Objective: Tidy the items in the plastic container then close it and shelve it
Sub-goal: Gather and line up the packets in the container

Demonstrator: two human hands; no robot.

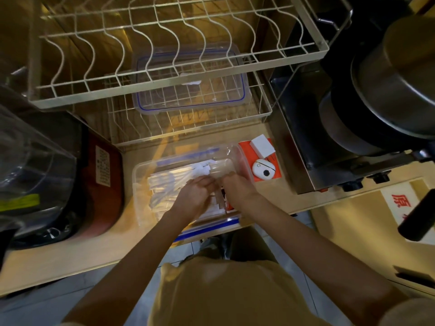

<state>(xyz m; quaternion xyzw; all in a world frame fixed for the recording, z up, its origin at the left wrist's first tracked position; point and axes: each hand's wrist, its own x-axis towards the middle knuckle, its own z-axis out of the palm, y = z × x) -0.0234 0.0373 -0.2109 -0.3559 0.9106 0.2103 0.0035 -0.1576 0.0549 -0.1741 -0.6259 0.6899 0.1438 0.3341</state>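
Observation:
A clear plastic container with blue latches stands open on the wooden counter near its front edge. It holds several white wrapped packets lying lengthwise and a clear plastic cup on its side. My left hand is inside the container, palm down, its fingers curled on the packets. My right hand is beside it at the right end, curled round the near end of the cup. The container's clear lid with a blue seal lies on the lower wire rack, behind the container.
A two-tier wire dish rack overhangs the back of the counter. An orange box with small white items sits right of the container. A red appliance stands to the left, and steel pots on a metal unit to the right.

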